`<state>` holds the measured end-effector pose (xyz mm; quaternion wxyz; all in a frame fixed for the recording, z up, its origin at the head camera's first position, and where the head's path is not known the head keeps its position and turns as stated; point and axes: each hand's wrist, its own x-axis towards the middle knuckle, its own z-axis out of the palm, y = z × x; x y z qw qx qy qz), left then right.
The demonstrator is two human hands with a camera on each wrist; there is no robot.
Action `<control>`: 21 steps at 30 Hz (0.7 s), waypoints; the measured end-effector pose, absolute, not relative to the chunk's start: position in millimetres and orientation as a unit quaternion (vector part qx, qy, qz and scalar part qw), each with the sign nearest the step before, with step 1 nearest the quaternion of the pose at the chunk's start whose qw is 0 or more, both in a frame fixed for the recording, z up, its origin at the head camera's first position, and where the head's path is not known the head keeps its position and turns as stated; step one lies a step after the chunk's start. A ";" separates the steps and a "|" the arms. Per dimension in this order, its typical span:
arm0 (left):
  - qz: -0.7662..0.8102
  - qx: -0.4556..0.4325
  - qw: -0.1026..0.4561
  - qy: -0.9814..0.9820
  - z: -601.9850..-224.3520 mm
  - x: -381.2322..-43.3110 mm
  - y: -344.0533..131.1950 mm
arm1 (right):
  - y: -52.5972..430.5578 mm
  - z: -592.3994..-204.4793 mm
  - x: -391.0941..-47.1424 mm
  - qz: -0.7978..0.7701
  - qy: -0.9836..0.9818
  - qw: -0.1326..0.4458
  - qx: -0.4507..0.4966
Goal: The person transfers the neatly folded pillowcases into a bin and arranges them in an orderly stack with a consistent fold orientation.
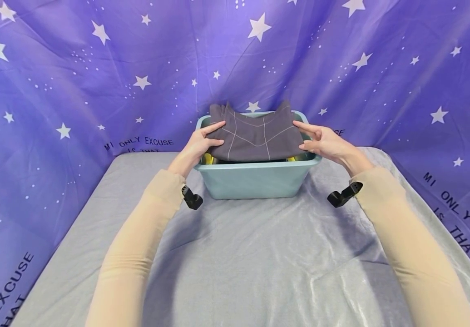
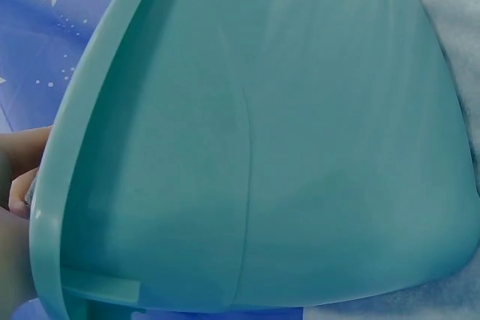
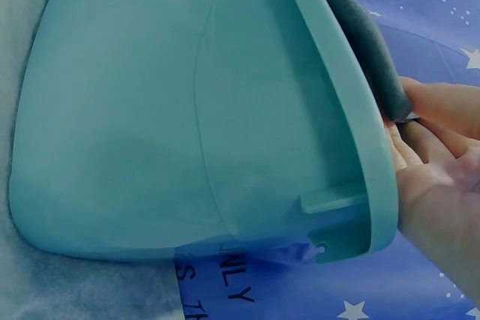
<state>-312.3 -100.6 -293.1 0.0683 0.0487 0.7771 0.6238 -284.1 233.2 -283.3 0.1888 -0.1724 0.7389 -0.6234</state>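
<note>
A folded dark grey garment with pale seam lines lies across the top of a blue-green plastic basin. My left hand holds its left edge, thumb and index finger on the cloth. On the opposite side, my right hand grips the right edge. The right wrist view shows the right thumb over the grey cloth and the other fingers under it, just above the rim. In the left wrist view the basin wall hides most of the left hand.
Yellow items show inside the basin below the garment. The basin stands on a grey cloth-covered surface, near its far edge. Purple star-printed curtains hang behind and at both sides. A black camera mount sits at each wrist.
</note>
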 end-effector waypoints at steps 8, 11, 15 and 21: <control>0.602 0.040 0.055 0.796 -296.5 -315.2 -99.1 | 232.1 -284.3 -286.2 -0.603 0.756 0.185 -0.173; 0.591 0.042 0.048 0.804 -296.7 -315.3 -98.2 | 231.9 -284.6 -287.1 -0.585 0.772 0.180 -0.171; 0.576 0.057 0.025 0.815 -297.6 -314.1 -97.3 | 230.7 -286.1 -287.1 -0.544 0.807 0.151 -0.172; 0.543 0.074 -0.067 0.834 -298.4 -307.3 -99.5 | 225.4 -288.2 -278.0 -0.470 0.866 0.020 -0.170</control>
